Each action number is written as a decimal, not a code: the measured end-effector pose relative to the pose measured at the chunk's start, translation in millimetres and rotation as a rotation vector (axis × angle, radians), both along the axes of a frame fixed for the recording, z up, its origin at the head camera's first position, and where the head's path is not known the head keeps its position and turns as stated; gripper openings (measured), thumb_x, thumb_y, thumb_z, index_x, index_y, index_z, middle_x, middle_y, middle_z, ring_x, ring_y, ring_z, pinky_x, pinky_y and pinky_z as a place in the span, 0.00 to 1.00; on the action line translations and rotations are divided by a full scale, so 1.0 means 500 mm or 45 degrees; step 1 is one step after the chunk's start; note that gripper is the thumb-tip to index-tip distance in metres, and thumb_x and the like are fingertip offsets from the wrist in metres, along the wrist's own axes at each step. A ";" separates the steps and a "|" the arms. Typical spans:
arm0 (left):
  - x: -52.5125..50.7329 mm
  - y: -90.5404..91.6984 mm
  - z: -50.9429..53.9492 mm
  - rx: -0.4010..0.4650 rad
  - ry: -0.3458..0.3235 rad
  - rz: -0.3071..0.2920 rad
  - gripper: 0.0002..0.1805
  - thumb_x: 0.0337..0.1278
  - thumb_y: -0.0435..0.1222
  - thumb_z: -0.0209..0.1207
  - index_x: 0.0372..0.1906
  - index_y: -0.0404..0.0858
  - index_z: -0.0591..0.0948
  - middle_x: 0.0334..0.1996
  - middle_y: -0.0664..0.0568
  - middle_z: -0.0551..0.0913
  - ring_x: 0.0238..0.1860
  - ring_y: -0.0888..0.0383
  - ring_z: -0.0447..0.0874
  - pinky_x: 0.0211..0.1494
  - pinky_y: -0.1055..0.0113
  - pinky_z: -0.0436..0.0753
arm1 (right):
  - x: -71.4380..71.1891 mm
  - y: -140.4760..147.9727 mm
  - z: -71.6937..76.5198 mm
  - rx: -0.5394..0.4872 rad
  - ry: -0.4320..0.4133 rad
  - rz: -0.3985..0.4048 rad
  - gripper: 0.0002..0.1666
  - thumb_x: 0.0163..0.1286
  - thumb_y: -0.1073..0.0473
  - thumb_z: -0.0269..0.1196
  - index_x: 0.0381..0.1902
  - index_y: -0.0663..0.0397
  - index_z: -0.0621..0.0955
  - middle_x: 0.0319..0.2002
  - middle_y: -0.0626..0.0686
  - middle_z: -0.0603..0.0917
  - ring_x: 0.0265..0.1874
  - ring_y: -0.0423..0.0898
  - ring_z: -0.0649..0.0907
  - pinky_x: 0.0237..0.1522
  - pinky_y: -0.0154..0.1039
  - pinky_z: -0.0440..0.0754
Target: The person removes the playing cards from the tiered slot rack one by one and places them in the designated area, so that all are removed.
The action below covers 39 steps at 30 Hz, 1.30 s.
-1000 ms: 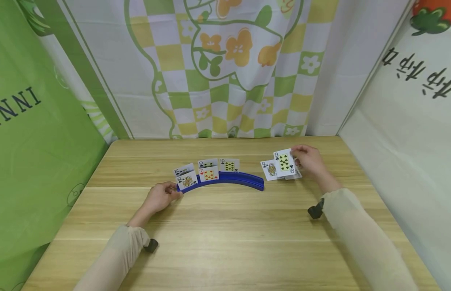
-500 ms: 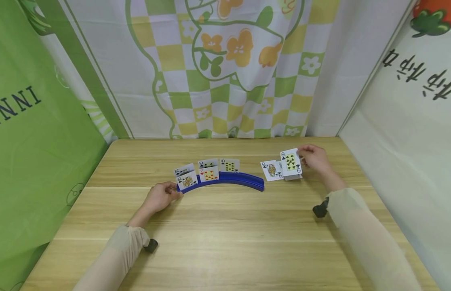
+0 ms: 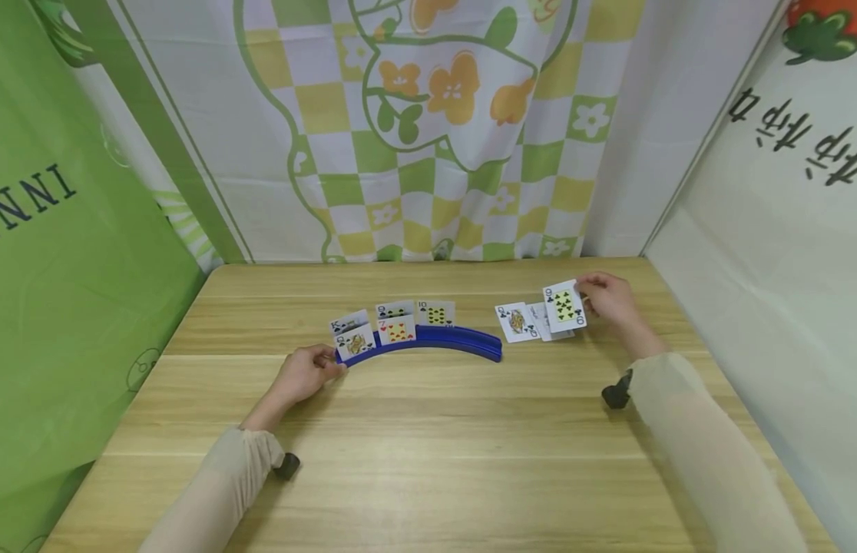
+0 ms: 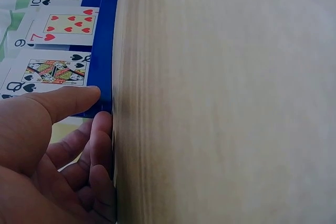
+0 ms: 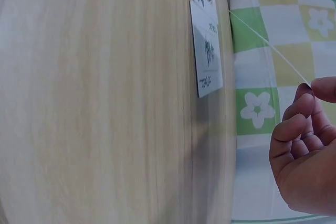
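In the head view my right hand (image 3: pixel 608 298) pinches a nine of clubs (image 3: pixel 563 305) by its edge, above the table at the right. The right wrist view shows that card edge-on. Beneath it lie a black-and-white picture card (image 5: pixel 207 48), partly covered, and a queen of clubs (image 3: pixel 516 322). My left hand (image 3: pixel 306 374) grips the left end of a curved blue card holder (image 3: pixel 463 338), thumb (image 4: pixel 79 100) on its front. In the holder stand a queen of spades (image 3: pixel 355 343), a king (image 3: pixel 344 322) behind it, a seven of hearts (image 3: pixel 398 330), a nine (image 3: pixel 394 309) behind that, and a ten of spades (image 3: pixel 436 313).
The wooden table (image 3: pixel 428 445) reaches back to a patterned curtain (image 3: pixel 442 192). A green cloth (image 3: pixel 76 253) hangs at the left and a white one (image 3: pixel 767 230) at the right. Each wrist carries a small black camera (image 3: pixel 617 390).
My right hand has moved to the right with the nine of clubs, uncovering more of the queen of clubs and the picture card below. The left hand and the card holder have stayed still.
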<state>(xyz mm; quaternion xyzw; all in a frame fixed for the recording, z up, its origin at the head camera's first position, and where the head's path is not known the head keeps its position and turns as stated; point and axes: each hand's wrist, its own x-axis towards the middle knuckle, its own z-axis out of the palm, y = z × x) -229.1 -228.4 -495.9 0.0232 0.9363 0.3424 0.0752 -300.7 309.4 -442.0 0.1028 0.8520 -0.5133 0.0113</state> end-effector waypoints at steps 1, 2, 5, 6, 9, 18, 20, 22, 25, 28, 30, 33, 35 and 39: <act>0.000 0.000 0.000 0.000 -0.001 0.000 0.24 0.58 0.44 0.68 0.52 0.31 0.82 0.35 0.46 0.87 0.30 0.58 0.79 0.33 0.69 0.75 | -0.001 0.003 -0.001 0.006 0.002 0.006 0.21 0.76 0.57 0.54 0.58 0.67 0.75 0.34 0.43 0.77 0.25 0.36 0.76 0.29 0.33 0.77; 0.000 0.000 0.000 0.000 -0.001 0.001 0.24 0.58 0.44 0.68 0.53 0.31 0.81 0.35 0.46 0.87 0.30 0.58 0.79 0.33 0.69 0.75 | -0.002 0.004 -0.003 0.007 0.000 0.001 0.20 0.76 0.57 0.54 0.58 0.67 0.75 0.34 0.43 0.77 0.25 0.36 0.76 0.29 0.33 0.77; 0.001 0.000 -0.001 -0.005 0.001 -0.003 0.24 0.58 0.44 0.68 0.53 0.30 0.81 0.35 0.46 0.87 0.30 0.58 0.79 0.33 0.69 0.76 | -0.005 0.012 -0.007 0.015 0.000 0.002 0.21 0.76 0.57 0.54 0.59 0.67 0.75 0.32 0.42 0.77 0.24 0.35 0.76 0.29 0.33 0.77; 0.001 0.000 -0.001 -0.003 -0.001 -0.001 0.24 0.58 0.44 0.68 0.53 0.31 0.81 0.35 0.46 0.87 0.30 0.58 0.79 0.33 0.69 0.76 | -0.007 0.015 -0.010 0.013 -0.003 -0.002 0.21 0.76 0.57 0.54 0.59 0.67 0.75 0.32 0.41 0.77 0.24 0.35 0.76 0.28 0.33 0.76; 0.002 0.000 -0.002 0.001 -0.003 0.000 0.24 0.57 0.44 0.68 0.53 0.31 0.81 0.35 0.46 0.87 0.30 0.58 0.78 0.34 0.68 0.76 | -0.009 0.025 -0.014 0.010 -0.008 -0.003 0.22 0.76 0.58 0.54 0.60 0.68 0.74 0.30 0.41 0.77 0.24 0.34 0.75 0.28 0.31 0.76; 0.003 -0.001 -0.005 0.020 -0.002 0.007 0.23 0.58 0.43 0.67 0.52 0.30 0.81 0.34 0.46 0.87 0.30 0.58 0.78 0.33 0.67 0.76 | -0.010 0.050 -0.028 0.023 -0.036 -0.008 0.23 0.75 0.58 0.53 0.60 0.69 0.74 0.28 0.40 0.78 0.23 0.34 0.76 0.25 0.30 0.76; 0.003 -0.001 -0.005 0.018 -0.003 0.004 0.23 0.58 0.43 0.67 0.52 0.30 0.81 0.34 0.47 0.87 0.29 0.58 0.78 0.32 0.67 0.76 | -0.011 0.052 -0.030 0.022 -0.044 -0.009 0.23 0.75 0.58 0.53 0.61 0.69 0.74 0.28 0.40 0.78 0.23 0.33 0.76 0.26 0.30 0.77; 0.003 -0.001 -0.005 0.017 -0.006 0.005 0.23 0.58 0.43 0.67 0.53 0.31 0.81 0.34 0.47 0.87 0.29 0.58 0.78 0.32 0.67 0.76 | -0.011 0.054 -0.031 0.025 -0.049 -0.009 0.23 0.75 0.58 0.53 0.61 0.69 0.74 0.27 0.40 0.78 0.23 0.33 0.77 0.27 0.30 0.78; 0.003 0.000 -0.004 0.014 -0.006 0.007 0.23 0.58 0.43 0.67 0.53 0.31 0.81 0.35 0.47 0.87 0.29 0.58 0.78 0.33 0.66 0.76 | -0.013 0.057 -0.031 0.020 -0.057 -0.005 0.24 0.75 0.58 0.53 0.61 0.70 0.73 0.27 0.40 0.78 0.23 0.33 0.78 0.27 0.31 0.80; 0.001 0.000 -0.005 0.012 0.000 0.009 0.23 0.58 0.43 0.67 0.52 0.31 0.82 0.35 0.47 0.87 0.30 0.58 0.78 0.33 0.66 0.76 | -0.014 0.060 -0.032 0.036 -0.066 0.000 0.24 0.76 0.58 0.53 0.60 0.71 0.74 0.28 0.41 0.79 0.24 0.33 0.78 0.27 0.30 0.80; 0.000 0.000 -0.005 0.008 0.004 0.010 0.23 0.58 0.43 0.67 0.53 0.31 0.82 0.34 0.47 0.87 0.29 0.58 0.78 0.33 0.66 0.76 | -0.015 0.061 -0.033 0.069 -0.071 -0.001 0.23 0.75 0.57 0.53 0.60 0.70 0.74 0.30 0.45 0.80 0.24 0.33 0.77 0.27 0.30 0.78; -0.001 -0.001 -0.007 0.005 0.006 0.005 0.23 0.58 0.43 0.67 0.53 0.31 0.81 0.34 0.47 0.86 0.29 0.58 0.78 0.32 0.67 0.76 | -0.016 0.063 -0.036 0.151 -0.075 -0.003 0.23 0.75 0.58 0.53 0.58 0.70 0.75 0.38 0.54 0.81 0.28 0.35 0.77 0.28 0.30 0.77; -0.002 -0.001 -0.008 0.005 0.006 0.004 0.23 0.58 0.43 0.67 0.53 0.31 0.81 0.34 0.47 0.86 0.29 0.58 0.78 0.32 0.67 0.76 | -0.017 0.065 -0.038 0.216 -0.072 0.002 0.23 0.75 0.57 0.53 0.58 0.70 0.76 0.45 0.61 0.81 0.34 0.41 0.78 0.31 0.31 0.76; -0.002 -0.001 -0.006 0.015 0.006 0.009 0.23 0.58 0.43 0.67 0.53 0.31 0.81 0.34 0.47 0.86 0.29 0.58 0.78 0.32 0.66 0.76 | -0.021 0.072 -0.045 0.401 -0.058 0.027 0.23 0.75 0.55 0.52 0.56 0.70 0.77 0.55 0.70 0.79 0.49 0.57 0.78 0.45 0.43 0.76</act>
